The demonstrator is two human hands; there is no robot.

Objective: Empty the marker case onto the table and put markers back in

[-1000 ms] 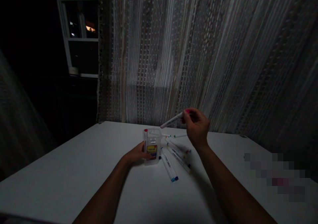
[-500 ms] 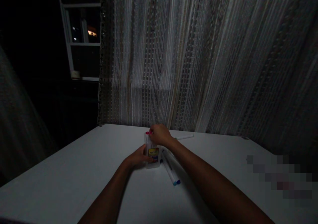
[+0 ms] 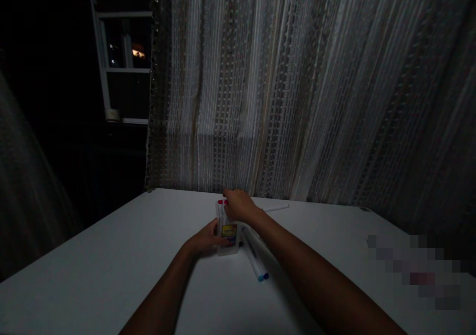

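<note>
A clear plastic marker box (image 3: 228, 236) with a yellow label stands upright on the white table (image 3: 111, 265). My left hand (image 3: 203, 238) grips its left side. My right hand (image 3: 240, 205) rests over the box's open top, fingers on the markers with red and pink caps (image 3: 222, 203) that stand inside. Whether those fingers pinch a marker is hidden. Two white markers with blue tips (image 3: 256, 265) lie on the table just right of the box, partly under my right forearm. Another white marker (image 3: 277, 208) lies farther back.
A striped curtain (image 3: 297, 87) hangs directly behind the table's far edge. A dark window with a white frame (image 3: 122, 67) is at the upper left. The room is dim. A blurred patch (image 3: 420, 270) covers part of the table at right.
My right hand brought the pink-capped marker down from the air into the box and now rests on its top. The left hand stayed on the box.
</note>
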